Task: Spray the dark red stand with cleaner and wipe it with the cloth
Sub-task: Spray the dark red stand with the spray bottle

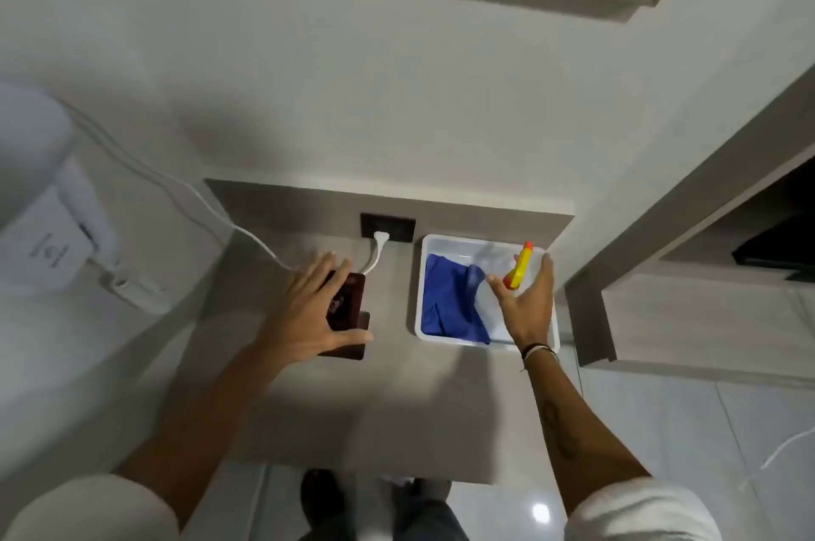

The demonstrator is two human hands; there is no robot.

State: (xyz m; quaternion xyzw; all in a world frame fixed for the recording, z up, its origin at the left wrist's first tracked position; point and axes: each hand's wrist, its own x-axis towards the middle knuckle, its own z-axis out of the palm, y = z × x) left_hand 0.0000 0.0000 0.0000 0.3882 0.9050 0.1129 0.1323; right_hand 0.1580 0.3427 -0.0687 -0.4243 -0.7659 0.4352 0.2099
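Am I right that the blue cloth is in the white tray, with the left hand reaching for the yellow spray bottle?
Not quite. The head view shows the right hand reaching for the yellow spray bottle; the left hand is over the dark red stand. The blue cloth is indeed in the white tray.

Table (388,399): set against the far wall.
Stand (348,320): placed on the table's left part, under the left hand (308,315).
Socket (388,226): mounted just beyond the stand.
Tray (487,289): placed on the table's right part.
Cloth (450,302): laid in the tray's left half.
Spray bottle (520,267): found in the tray's right half, beside the right hand (529,302).
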